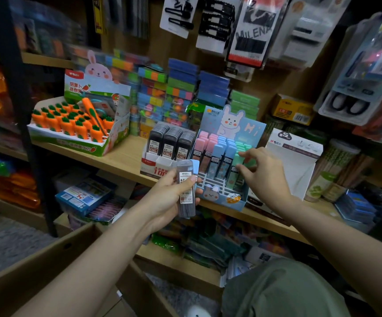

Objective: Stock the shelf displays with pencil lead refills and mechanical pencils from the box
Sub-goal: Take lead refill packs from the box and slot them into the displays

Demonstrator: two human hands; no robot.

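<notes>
The left hand [174,197] grips a small stack of lead refills [186,191], grey cases with what seems a blue 1 behind, just in front of the shelf [121,160]. The right hand [262,173], fingers loosely spread and holding nothing, touches the green cases [239,161] in the bunny display [222,197]. The grey display [162,165] sits just left. To do this well, steady the row, then slide each case upright into the matching colour column, label outward. The box [48,271] waits below.
</notes>
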